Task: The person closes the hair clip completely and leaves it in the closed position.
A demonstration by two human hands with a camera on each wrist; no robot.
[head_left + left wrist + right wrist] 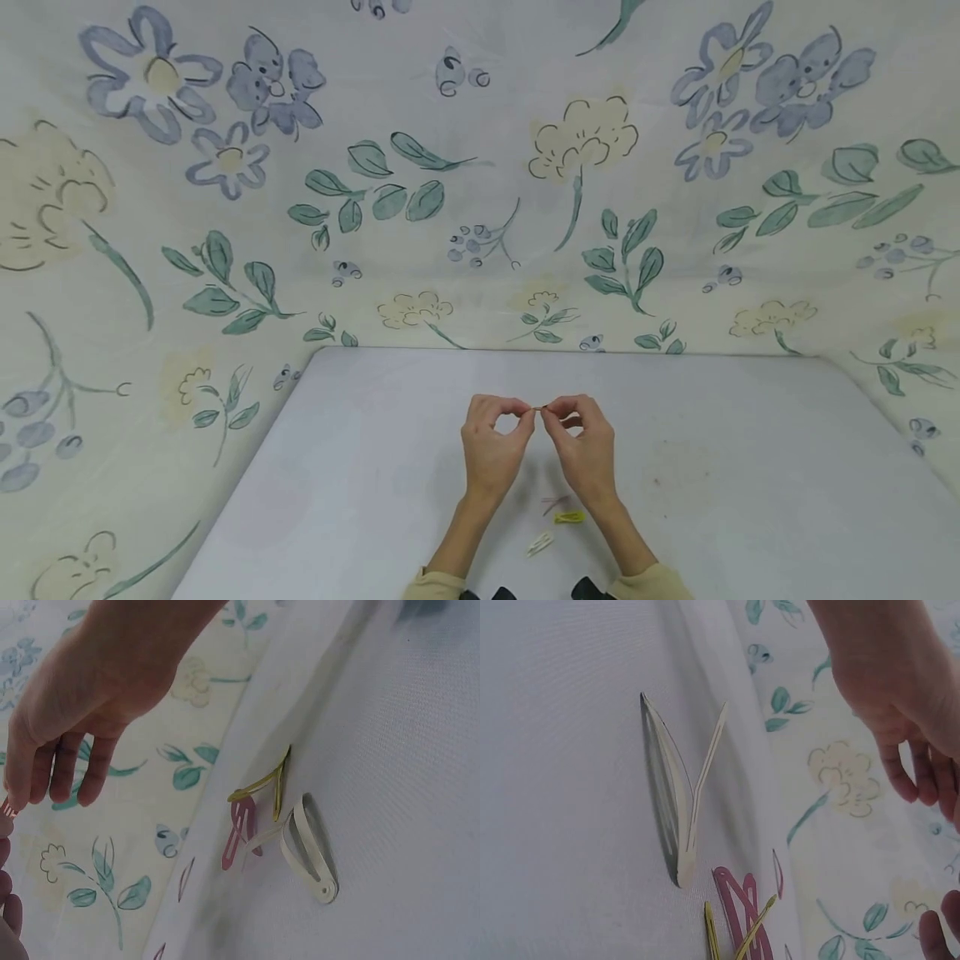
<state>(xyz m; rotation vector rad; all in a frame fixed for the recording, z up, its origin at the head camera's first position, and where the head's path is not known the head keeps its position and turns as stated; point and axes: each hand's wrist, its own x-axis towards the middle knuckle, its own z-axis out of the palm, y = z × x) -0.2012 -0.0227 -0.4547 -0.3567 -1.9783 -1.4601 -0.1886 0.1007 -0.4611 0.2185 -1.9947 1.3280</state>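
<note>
My left hand [491, 446] and right hand [585, 446] meet fingertip to fingertip over the white table. Between thumb and forefinger, each pinches one end of a small, thin pink hair clip [7, 808], mostly covered by the fingers. Below the hands lie more snap hair clips: a yellow one [569, 517], a cream-white one [540, 544] and pink ones [555, 504]. From the right wrist, the cream-white clip [682, 802] shows bent apart in a V, beside a pink clip [742, 911] and the yellow clip [712, 934].
The white tabletop [360, 467] stretches out on both sides of the arms. Behind it hangs a floral-patterned cloth [480, 275], which also runs down the left and right sides. Dark objects [588, 588] show at the lower edge between the sleeves.
</note>
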